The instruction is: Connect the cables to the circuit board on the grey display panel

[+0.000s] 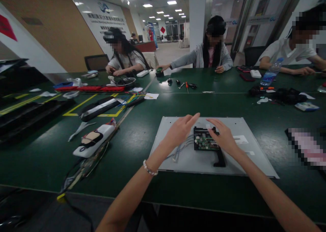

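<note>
On the green table lies a flat grey metal panel [175, 164], and on it sits a green circuit board [203, 142] in a black plastic frame [220, 159]. Thin grey cables [178, 150] run from the board's left side across the panel. My left hand [179, 128], with a beaded bracelet on the wrist, hovers at the upper left of the board, fingers stretched out and holding nothing visible. My right hand [224, 137] is over the board's right side, its fingers extended and thumb apart. A small pale patch [209, 126] shows by the right fingertips; I cannot make out what it is.
White labels [240, 139] are on the panel. To the left lie a white device [94, 140] with cables and a black elongated part [99, 108]. Tools [187, 86] lie farther back. A water bottle [272, 72] stands at right. Several people sit opposite.
</note>
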The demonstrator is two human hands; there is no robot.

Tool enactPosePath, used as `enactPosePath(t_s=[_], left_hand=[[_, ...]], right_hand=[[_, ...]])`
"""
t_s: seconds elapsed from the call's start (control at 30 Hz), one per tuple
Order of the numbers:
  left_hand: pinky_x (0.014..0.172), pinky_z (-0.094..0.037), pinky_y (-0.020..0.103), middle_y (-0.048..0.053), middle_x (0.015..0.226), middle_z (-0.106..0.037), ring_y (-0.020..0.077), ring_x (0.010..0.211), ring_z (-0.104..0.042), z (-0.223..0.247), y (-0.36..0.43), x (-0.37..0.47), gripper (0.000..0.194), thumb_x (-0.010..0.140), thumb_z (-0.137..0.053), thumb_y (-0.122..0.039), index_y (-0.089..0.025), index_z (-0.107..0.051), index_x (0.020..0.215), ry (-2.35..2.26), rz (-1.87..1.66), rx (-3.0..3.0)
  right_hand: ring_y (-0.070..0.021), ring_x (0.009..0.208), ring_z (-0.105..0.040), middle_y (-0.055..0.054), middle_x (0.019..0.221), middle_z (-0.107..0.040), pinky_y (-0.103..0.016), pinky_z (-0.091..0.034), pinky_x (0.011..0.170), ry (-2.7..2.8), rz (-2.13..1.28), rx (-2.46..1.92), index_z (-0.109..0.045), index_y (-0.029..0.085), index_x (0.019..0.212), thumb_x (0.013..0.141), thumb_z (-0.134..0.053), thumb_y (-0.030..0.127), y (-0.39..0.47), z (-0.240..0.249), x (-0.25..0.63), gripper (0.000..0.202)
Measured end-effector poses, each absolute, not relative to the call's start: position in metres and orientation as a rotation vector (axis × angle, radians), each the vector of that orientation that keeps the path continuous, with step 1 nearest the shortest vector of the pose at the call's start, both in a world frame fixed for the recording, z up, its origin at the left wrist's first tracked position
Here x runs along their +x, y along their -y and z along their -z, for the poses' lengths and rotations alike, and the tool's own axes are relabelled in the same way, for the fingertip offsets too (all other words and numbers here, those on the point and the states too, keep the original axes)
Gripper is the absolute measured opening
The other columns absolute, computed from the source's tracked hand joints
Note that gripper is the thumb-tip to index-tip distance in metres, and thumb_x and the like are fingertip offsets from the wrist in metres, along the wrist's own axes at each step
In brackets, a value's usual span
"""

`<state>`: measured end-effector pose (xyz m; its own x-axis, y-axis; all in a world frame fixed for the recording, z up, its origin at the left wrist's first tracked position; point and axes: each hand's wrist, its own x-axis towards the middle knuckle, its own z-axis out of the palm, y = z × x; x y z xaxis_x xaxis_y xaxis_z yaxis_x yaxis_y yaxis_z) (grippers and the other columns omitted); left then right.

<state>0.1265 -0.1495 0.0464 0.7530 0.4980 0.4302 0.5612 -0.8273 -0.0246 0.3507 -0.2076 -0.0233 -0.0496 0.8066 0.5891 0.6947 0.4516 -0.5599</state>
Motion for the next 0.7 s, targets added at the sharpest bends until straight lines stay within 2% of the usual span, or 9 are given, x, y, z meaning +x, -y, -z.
enactPosePath(t_s=[0.07, 0.3, 0.5, 0.63, 0.7], left_hand=[[0.087, -0.051, 0.032, 0.011, 0.117, -0.060, 0.0180, 0.099, -0.061, -0.041, 0.164, 0.131, 0.052, 0.093, -0.040, -0.006, -0.016, -0.031, 0.144, 0.707, 0.611, -2.759], [0.095, -0.052, 0.033, 0.017, 0.128, -0.057, 0.0216, 0.113, -0.060, -0.019, 0.168, 0.126, 0.041, 0.091, -0.037, -0.003, -0.009, -0.042, 0.132, 0.693, 0.582, -2.723], [0.090, -0.055, 0.034, 0.019, 0.134, -0.054, 0.0227, 0.110, -0.063, -0.013, 0.169, 0.126, 0.042, 0.091, -0.035, -0.003, -0.010, -0.042, 0.131, 0.726, 0.540, -2.702], [0.090, -0.055, 0.035, 0.020, 0.133, -0.054, 0.0225, 0.106, -0.065, -0.014, 0.174, 0.130, 0.041, 0.089, -0.035, -0.001, -0.010, -0.045, 0.127, 0.684, 0.502, -2.720], [0.090, -0.055, 0.035, 0.019, 0.132, -0.054, 0.0224, 0.104, -0.065, -0.015, 0.177, 0.131, 0.040, 0.088, -0.037, -0.001, -0.011, -0.045, 0.126, 0.689, 0.506, -2.743]], right_hand=[[-0.0255, 0.120, -0.057, -0.010, 0.128, -0.062, -0.048, -0.045, 0.104, 1.831, -0.144, -1.240, -0.054, 0.023, 0.132, 0.092, -0.052, 0.028, 0.213, 0.016, 0.338, 0.040], [-0.0278, 0.113, -0.062, -0.014, 0.124, -0.064, -0.047, -0.050, 0.098, 1.881, -0.081, -1.298, -0.051, 0.017, 0.133, 0.091, -0.051, 0.021, 0.220, 0.010, 0.302, 0.042], [-0.0274, 0.108, -0.065, -0.013, 0.127, -0.064, -0.046, -0.053, 0.093, 1.776, -0.148, -1.369, -0.046, 0.021, 0.140, 0.088, -0.054, 0.021, 0.221, 0.012, 0.293, 0.052], [-0.0251, 0.109, -0.065, -0.011, 0.133, -0.061, -0.043, -0.052, 0.095, 1.731, -0.205, -1.327, -0.045, 0.023, 0.140, 0.086, -0.055, 0.019, 0.221, 0.014, 0.292, 0.055], [-0.0236, 0.102, -0.067, -0.010, 0.126, -0.065, -0.041, -0.053, 0.091, 1.716, -0.234, -1.321, -0.045, 0.023, 0.140, 0.085, -0.056, 0.018, 0.221, 0.015, 0.291, 0.056]])
